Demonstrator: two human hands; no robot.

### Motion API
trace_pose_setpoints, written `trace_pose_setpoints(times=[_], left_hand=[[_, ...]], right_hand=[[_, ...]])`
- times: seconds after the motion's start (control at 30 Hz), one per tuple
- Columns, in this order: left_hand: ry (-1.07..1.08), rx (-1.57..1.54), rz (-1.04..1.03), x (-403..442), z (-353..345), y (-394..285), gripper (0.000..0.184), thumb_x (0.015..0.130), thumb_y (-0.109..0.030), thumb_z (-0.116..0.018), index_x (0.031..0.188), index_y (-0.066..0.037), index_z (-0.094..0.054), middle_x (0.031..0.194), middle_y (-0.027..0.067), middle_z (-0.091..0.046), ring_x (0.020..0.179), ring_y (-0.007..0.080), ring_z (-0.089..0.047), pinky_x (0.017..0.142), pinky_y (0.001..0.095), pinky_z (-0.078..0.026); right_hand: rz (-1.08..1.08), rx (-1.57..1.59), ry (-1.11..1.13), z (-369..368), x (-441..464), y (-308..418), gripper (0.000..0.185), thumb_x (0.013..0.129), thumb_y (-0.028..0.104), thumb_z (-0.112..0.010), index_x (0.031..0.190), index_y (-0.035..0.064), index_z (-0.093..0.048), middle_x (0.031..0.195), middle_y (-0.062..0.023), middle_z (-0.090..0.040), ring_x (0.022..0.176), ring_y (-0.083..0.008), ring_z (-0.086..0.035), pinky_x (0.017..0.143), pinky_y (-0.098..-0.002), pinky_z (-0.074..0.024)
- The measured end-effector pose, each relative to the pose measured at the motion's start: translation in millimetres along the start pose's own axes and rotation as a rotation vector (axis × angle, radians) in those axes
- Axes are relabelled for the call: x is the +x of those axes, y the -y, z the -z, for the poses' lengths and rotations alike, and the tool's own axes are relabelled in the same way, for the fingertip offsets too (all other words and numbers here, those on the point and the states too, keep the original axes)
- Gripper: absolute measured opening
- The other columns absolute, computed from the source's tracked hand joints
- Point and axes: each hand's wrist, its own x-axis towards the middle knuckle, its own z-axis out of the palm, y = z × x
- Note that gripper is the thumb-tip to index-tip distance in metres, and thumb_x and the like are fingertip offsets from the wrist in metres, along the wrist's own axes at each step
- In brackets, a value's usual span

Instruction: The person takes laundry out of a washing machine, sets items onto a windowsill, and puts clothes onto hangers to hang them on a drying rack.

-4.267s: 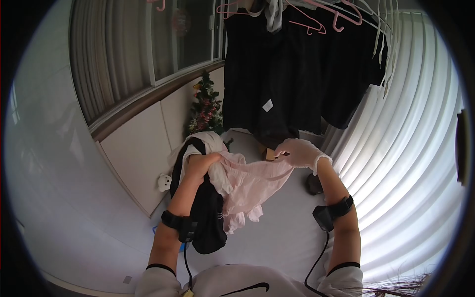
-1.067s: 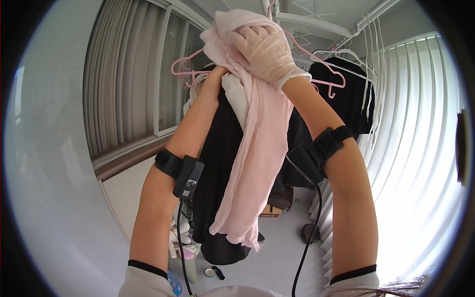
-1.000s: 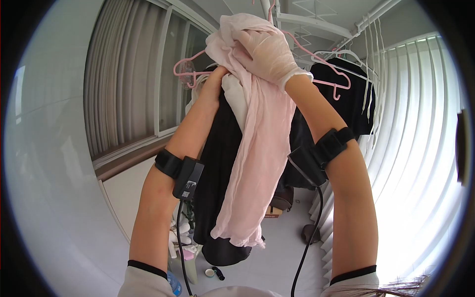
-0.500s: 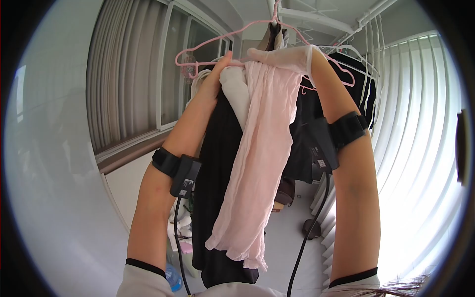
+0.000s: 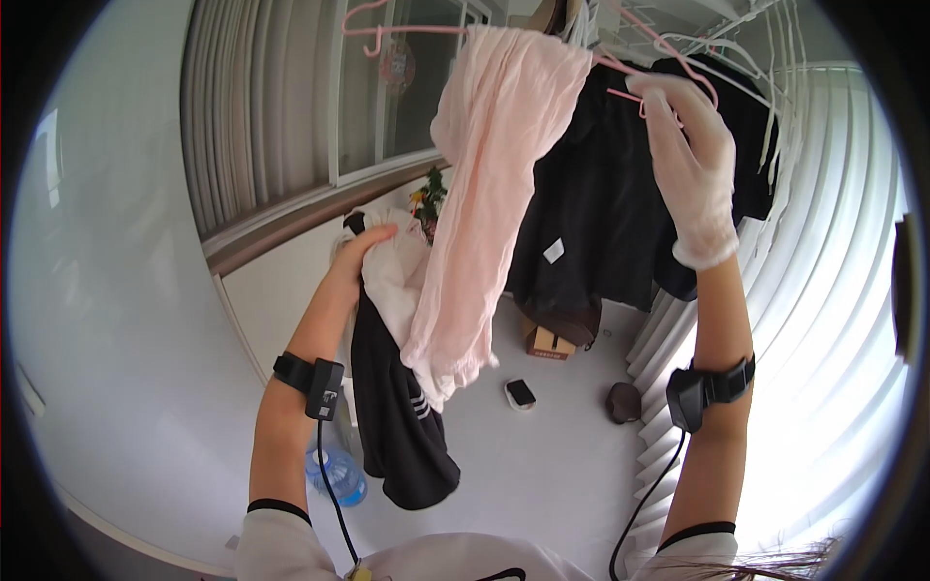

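Pink cloth (image 5: pixel 494 174), one piece, is hanging over one pink hanger (image 5: pixel 426 29). Left hand (image 5: pixel 368 242) is holding one white garment (image 5: pixel 392 281) and one black garment (image 5: pixel 392 416); gloved right hand (image 5: pixel 697 160) is curving near the hanger, whether gripping I cannot tell.

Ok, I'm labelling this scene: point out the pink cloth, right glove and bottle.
Pink cloth (image 5: pixel 487 184), head view: hanging middle.
Right glove (image 5: pixel 705 179), head view: below the fingers.
Bottle (image 5: pixel 349 478), head view: blue side.

right glove (image 5: pixel 715 194): white, translucent | sleeves (image 5: pixel 274 544): pale, black-trimmed | forearm straps (image 5: pixel 728 382): black | cables (image 5: pixel 321 450): black
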Motion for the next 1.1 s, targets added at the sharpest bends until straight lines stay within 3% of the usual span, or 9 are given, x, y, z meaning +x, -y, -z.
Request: trace_pose_setpoints(times=[0.07, 0.3, 0.4, 0.47, 0.63, 0.7, 0.83, 0.9, 1.1], left_hand=[[-0.077, 0.015, 0.074, -6, 37, 38, 0.038, 0.072, -0.023, -0.073, 0.103, -0.002, -0.064, 0.096, 0.0095, -0.067, 0.089, 0.0206, -0.064, 0.082, 0.0296, -0.050], [-0.337, 0.100, 0.269, -67, 67, 172, 0.042, 0.073, -0.022, -0.074, 0.106, 0.002, -0.062, 0.105, 0.0107, -0.064, 0.095, 0.0198, -0.061, 0.085, 0.0307, -0.047], [-0.238, -0.038, 0.372, -95, 57, 216, 0.043, 0.074, -0.022, -0.074, 0.107, 0.001, -0.061, 0.103, 0.0100, -0.064, 0.094, 0.0201, -0.061, 0.086, 0.0313, -0.047], [-0.219, -0.077, 0.436, -111, 51, 223, 0.042, 0.074, -0.021, -0.074, 0.108, 0.000, -0.061, 0.102, 0.0092, -0.064, 0.094, 0.0203, -0.061, 0.086, 0.0314, -0.046], [-0.164, -0.158, 0.501, -122, 62, 276, 0.047, 0.076, -0.019, -0.071, 0.117, -0.002, -0.055, 0.111, 0.0091, -0.061, 0.100, 0.0225, -0.059, 0.089, 0.0350, -0.047], [-0.086, -0.226, 0.494, -120, 59, 292, 0.048, 0.078, -0.018, -0.069, 0.120, -0.002, -0.053, 0.114, 0.0097, -0.059, 0.102, 0.0239, -0.058, 0.091, 0.0369, -0.047], [-0.024, -0.335, 0.589, -115, 65, 308, 0.046, 0.081, -0.015, -0.065, 0.123, -0.003, -0.049, 0.117, 0.0124, -0.057, 0.105, 0.0271, -0.057, 0.093, 0.0415, -0.047], [-0.018, -0.372, 0.592, -116, 46, 305, 0.040, 0.081, -0.012, -0.065, 0.118, -0.001, -0.052, 0.112, 0.0140, -0.059, 0.102, 0.0278, -0.059, 0.087, 0.0413, -0.051], [0.054, -0.298, 0.706, -119, 44, 289, 0.034, 0.077, -0.011, -0.067, 0.106, 0.003, -0.058, 0.097, 0.0145, -0.064, 0.086, 0.0273, -0.065, 0.076, 0.0384, -0.056]], right_hand=[[0.008, 0.064, 0.081, 0, -38, 3, 0.010, 0.084, 0.005, -0.056, 0.091, 0.0012, -0.063, 0.086, -0.0120, -0.064, 0.075, -0.0232, -0.062, 0.069, -0.0272, -0.0484], [-0.792, 0.407, 0.722, -8, -246, -18, 0.013, 0.084, 0.009, -0.058, 0.090, -0.0001, -0.064, 0.076, -0.0084, -0.064, 0.072, -0.0162, -0.062, 0.068, -0.0267, -0.0486], [-1.112, 0.463, 0.932, -19, -354, -9, 0.019, 0.084, 0.018, -0.061, 0.093, 0.0011, -0.065, 0.078, -0.0070, -0.065, 0.074, -0.0161, -0.062, 0.070, -0.0267, -0.0490], [-1.151, 0.485, 0.998, -27, -387, 31, 0.029, 0.083, 0.027, -0.064, 0.098, 0.0025, -0.065, 0.082, -0.0090, -0.066, 0.080, -0.0209, -0.064, 0.074, -0.0306, -0.0499], [-0.747, 0.419, 0.927, -34, -485, 81, 0.048, 0.079, 0.037, -0.067, 0.114, 0.0043, -0.059, 0.099, -0.0135, -0.065, 0.088, -0.0263, -0.062, 0.081, -0.0327, -0.0482], [-1.247, 0.370, 1.369, -20, -461, 91, 0.047, 0.082, 0.031, -0.065, 0.120, 0.0037, -0.054, 0.104, -0.0090, -0.064, 0.090, -0.0236, -0.062, 0.082, -0.0303, -0.0480], [-1.600, 0.605, 0.864, 19, -431, 82, 0.038, 0.087, 0.021, -0.059, 0.119, 0.0014, -0.053, 0.103, -0.0058, -0.063, 0.090, -0.0183, -0.061, 0.080, -0.0277, -0.0485], [-1.762, 0.816, 0.158, 44, -406, 80, 0.024, 0.089, 0.016, -0.055, 0.106, -0.0008, -0.058, 0.090, -0.0002, -0.061, 0.080, -0.0090, -0.058, 0.071, -0.0239, -0.0474], [-1.609, 0.803, -0.312, 62, -333, 108, 0.009, 0.089, 0.010, -0.050, 0.091, 0.0038, -0.057, 0.089, -0.0013, -0.060, 0.083, -0.0092, -0.058, 0.075, -0.0227, -0.0470]])
